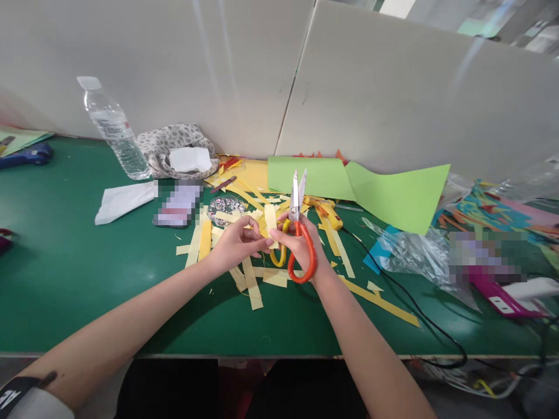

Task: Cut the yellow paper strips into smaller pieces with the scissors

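Scissors (294,210) with red-orange handles are in my right hand (301,241), their blades pointing up and slightly apart. The thumb of that hand also presses on a short pale yellow paper strip (271,220). My left hand (239,241) is closed in a pinch, its fingertips at the strip's lower end beside my right thumb. Just below the strip shows a yellow loop-shaped handle (282,256), partly hidden. Cut yellow paper strips (253,285) lie scattered beneath both hands. Behind my right hand rests a yellow glue gun (329,215) with a black cord.
Green paper sheets (393,195) lean by the partition. To the left are a water bottle (116,131), a cloth pouch (174,145), a pixelated phone (178,203) and a white tissue (124,201). Plastic wrap (430,256) and a magenta object (498,294) lie right.
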`<state>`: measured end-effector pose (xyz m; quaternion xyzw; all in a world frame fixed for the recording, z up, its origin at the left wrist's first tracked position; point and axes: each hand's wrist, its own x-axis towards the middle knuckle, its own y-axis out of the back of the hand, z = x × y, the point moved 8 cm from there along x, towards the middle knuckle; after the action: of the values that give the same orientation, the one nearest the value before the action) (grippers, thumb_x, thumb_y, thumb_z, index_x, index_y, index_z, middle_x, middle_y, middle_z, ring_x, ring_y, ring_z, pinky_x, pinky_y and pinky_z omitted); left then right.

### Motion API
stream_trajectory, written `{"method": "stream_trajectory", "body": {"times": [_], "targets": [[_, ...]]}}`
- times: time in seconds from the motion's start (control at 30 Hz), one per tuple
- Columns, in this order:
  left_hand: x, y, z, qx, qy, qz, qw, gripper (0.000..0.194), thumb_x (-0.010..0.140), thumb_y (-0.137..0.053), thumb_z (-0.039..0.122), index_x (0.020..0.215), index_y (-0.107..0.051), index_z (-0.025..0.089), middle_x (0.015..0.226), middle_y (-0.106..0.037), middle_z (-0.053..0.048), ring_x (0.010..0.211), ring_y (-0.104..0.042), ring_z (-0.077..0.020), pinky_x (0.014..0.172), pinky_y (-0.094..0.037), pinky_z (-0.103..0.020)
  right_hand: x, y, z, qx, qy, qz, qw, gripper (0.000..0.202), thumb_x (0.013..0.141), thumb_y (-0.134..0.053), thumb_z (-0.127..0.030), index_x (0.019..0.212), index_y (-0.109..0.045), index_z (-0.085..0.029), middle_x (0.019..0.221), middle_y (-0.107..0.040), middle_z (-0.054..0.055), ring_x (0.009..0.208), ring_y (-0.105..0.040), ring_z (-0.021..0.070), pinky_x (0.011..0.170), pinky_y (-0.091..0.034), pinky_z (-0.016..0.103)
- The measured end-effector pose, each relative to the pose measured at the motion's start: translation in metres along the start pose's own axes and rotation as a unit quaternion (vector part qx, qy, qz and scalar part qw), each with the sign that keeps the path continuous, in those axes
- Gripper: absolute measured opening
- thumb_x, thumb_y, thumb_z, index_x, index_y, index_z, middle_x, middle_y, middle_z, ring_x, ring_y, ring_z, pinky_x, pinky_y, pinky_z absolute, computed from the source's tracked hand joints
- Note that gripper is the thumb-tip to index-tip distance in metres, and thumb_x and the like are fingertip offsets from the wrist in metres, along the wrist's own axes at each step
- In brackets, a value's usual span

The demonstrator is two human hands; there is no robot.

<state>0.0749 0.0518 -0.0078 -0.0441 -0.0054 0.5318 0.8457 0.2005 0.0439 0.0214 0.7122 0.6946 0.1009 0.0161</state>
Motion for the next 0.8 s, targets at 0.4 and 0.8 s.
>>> {"method": "stream_trajectory", "body": {"times": [0.4, 0.8], "targets": [[0.001, 0.016, 0.012, 0.107, -0.09, 0.072, 0.988, 0.028, 0.066, -0.07, 0.026, 0.09, -0.056, 0.019, 0.074, -0.066, -0.002, 0.07, -0.064, -0.0144, 0.064, -0.053, -0.028, -0.001, 0.002, 0.0, 0.017, -0.007, 0.022, 1.0, 0.032, 0.068, -0.067, -0.044, 0.085, -0.052, -0.022, 0.071, -0.058, -0.002, 0.064, -0.059, 0.0135, 0.053, -0.052, 0.027], [-0.022, 0.014, 0.051, 0.355, -0.343, 0.121, 0.861, 0.017, 0.079, -0.052, 0.02, 0.08, -0.068, 0.024, 0.084, -0.071, -0.003, 0.081, -0.064, -0.0169, 0.078, -0.051, -0.033, -0.002, -0.006, 0.002, 0.029, -0.01, -0.04, 0.999, 0.032, 0.063, -0.072, -0.036, 0.084, -0.051, -0.023, 0.07, -0.056, -0.004, 0.063, -0.058, 0.0137, 0.053, -0.052, 0.029]]}}
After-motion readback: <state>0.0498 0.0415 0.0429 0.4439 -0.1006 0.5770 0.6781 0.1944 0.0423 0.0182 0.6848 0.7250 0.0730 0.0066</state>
